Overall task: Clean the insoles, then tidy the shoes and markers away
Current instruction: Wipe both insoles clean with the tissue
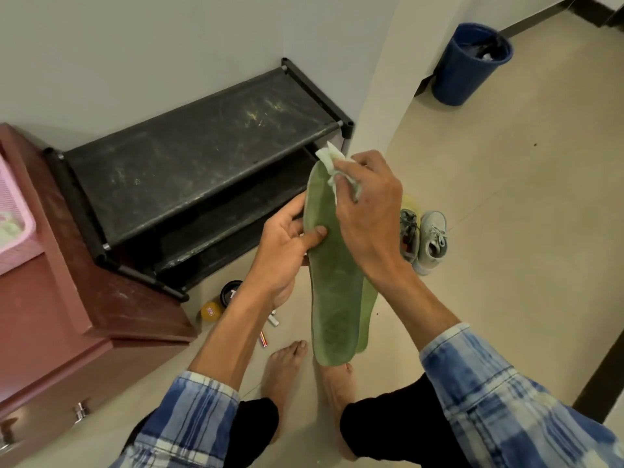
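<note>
My left hand [287, 244] grips two green insoles [332, 298] stacked together, thumb on the upper face of the front one; the second insole [368, 309] peeks out behind on the right. My right hand [368, 211] pinches a crumpled white wipe [332, 163] against the toe end of the front insole. A pair of pale sneakers [429, 241] stands on the floor behind my right hand. Markers [273, 320] lie on the floor under my left forearm, partly hidden.
A black shoe rack [202, 157] stands against the wall, with a brown cabinet [77, 298] and pink basket [13, 214] on its left. A yellow bottle [211, 310] and black cap [231, 292] lie by the rack. A blue bin [469, 65] stands far right.
</note>
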